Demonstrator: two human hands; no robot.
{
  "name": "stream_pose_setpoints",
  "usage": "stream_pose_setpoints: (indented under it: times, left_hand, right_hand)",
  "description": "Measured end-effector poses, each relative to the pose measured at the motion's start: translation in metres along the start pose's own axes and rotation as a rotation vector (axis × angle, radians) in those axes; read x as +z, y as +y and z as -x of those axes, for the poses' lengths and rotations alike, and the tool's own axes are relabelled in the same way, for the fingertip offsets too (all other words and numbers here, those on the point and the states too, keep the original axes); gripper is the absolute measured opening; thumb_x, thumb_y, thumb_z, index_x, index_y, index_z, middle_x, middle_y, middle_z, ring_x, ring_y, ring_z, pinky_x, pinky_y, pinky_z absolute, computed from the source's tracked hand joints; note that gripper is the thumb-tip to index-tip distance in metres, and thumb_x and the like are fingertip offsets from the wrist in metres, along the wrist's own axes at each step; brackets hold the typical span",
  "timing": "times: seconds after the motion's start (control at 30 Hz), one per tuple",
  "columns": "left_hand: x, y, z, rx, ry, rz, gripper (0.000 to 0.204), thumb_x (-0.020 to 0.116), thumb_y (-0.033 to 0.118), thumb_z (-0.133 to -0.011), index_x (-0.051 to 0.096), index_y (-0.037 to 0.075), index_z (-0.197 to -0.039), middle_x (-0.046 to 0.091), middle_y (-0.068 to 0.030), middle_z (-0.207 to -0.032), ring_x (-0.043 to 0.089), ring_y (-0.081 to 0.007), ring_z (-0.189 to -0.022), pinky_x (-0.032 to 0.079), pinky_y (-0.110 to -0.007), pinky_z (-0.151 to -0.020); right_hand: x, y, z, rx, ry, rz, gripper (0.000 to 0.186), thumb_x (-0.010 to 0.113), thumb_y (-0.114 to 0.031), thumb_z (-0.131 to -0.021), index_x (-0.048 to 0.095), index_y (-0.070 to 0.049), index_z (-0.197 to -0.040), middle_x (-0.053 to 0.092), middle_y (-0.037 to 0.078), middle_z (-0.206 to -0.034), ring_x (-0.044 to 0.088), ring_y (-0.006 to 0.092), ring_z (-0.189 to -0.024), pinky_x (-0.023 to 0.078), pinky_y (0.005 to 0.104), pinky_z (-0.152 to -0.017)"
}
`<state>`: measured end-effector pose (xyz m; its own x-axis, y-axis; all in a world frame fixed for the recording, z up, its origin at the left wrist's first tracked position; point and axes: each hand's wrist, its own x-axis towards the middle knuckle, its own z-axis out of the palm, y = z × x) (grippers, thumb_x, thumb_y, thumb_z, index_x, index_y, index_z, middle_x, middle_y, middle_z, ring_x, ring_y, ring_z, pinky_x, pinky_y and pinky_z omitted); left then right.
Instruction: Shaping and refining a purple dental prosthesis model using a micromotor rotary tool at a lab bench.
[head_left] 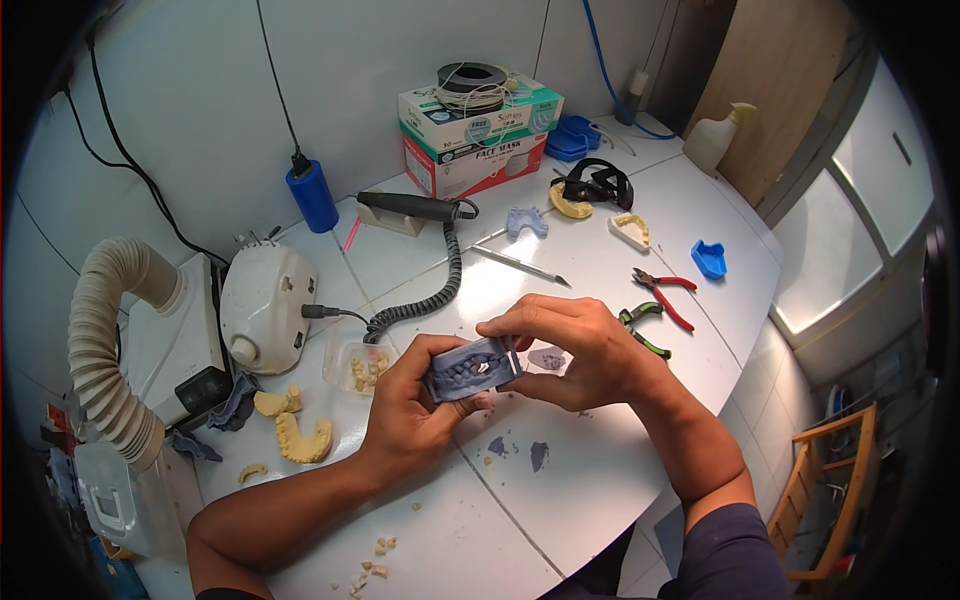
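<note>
A grey-blue dental mould (462, 374) with tooth-shaped hollows is held over the middle of the table. My left hand (412, 408) wraps around its left end, thumb along the lower edge. At the other end, my right hand (590, 348) closes its thumb and fingers on the mould's right edge. A thin, shiny strip shows by those fingertips; whether it is part of the mould I cannot make out. Just beyond the left hand stands a clear plastic box (345, 372) with small cream pieces, probably model teeth. Grey scraps (540, 456) lie below the hands.
Yellow plaster dental models (303, 440) lie left of my forearm. A white control unit (265, 310) and ribbed hose (100, 330) stand farther left. Beyond the hands are a knife (525, 265), red-handled cutters (668, 298), green-handled pliers (645, 330), a handpiece (408, 207) and stacked mask boxes (475, 165).
</note>
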<state>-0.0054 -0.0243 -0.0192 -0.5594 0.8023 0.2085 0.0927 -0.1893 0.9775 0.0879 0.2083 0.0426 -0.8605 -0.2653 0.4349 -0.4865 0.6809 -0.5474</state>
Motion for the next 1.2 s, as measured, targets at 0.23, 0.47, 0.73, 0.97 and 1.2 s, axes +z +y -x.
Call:
stream_pose_setpoints:
  times: [0.23,0.47,0.73,0.97,1.2]
  left_hand:
    - [0.0028,0.0073,-0.0006,-0.063,0.003,0.123,0.049,0.081,0.004,-0.1,0.053,0.0,-0.14,0.07,-0.0105,-0.122,0.071,-0.0147,-0.112,0.062,-0.031,-0.098]
    - [0.0037,0.0068,-0.001,-0.054,0.008,0.162,0.054,0.079,0.003,-0.101,0.047,0.002,-0.144,0.061,-0.013,-0.132,0.07,-0.0174,-0.117,0.061,-0.032,-0.103]
    - [0.0027,0.0042,-0.0013,-0.043,-0.009,0.123,0.052,0.078,0.002,-0.102,0.047,0.001,-0.144,0.06,-0.012,-0.133,0.066,-0.0165,-0.122,0.06,-0.031,-0.105]
    - [0.0003,0.0046,-0.0006,-0.088,-0.053,0.114,0.053,0.071,-0.001,-0.105,0.042,0.002,-0.149,0.059,-0.0134,-0.135,0.066,-0.0151,-0.121,0.059,-0.03,-0.104]
    - [0.0014,0.0075,-0.0009,-0.105,-0.045,0.132,0.056,0.069,-0.001,-0.104,0.04,0.002,-0.152,0.058,-0.0128,-0.135,0.064,-0.0159,-0.123,0.056,-0.032,-0.105]
  right_hand:
    - [0.0025,0.0047,0.0021,-0.003,0.022,-0.014,0.057,0.093,-0.004,-0.077,0.07,-0.002,-0.129,0.075,0.012,-0.104,0.077,0.0256,-0.092,0.064,0.0365,-0.08]
    - [0.0003,0.0044,0.0005,0.046,-0.013,-0.01,0.057,0.095,-0.006,-0.078,0.069,-0.001,-0.129,0.076,0.013,-0.106,0.077,0.0259,-0.092,0.064,0.0355,-0.08]
    - [-0.0013,0.0069,0.0,0.169,0.01,-0.269,0.028,0.074,-0.007,-0.091,0.077,0.002,-0.118,0.08,0.015,-0.096,0.081,0.0233,-0.085,0.065,0.0326,-0.083]
    - [0.0007,0.0067,-0.0005,0.138,0.03,-0.232,0.029,0.075,-0.004,-0.089,0.079,0.001,-0.117,0.082,0.015,-0.098,0.082,0.0238,-0.087,0.066,0.0339,-0.082]
    - [0.0016,0.005,-0.002,0.112,0.027,-0.219,0.03,0.077,-0.002,-0.087,0.079,0.001,-0.117,0.082,0.015,-0.098,0.082,0.0254,-0.089,0.067,0.0353,-0.085]
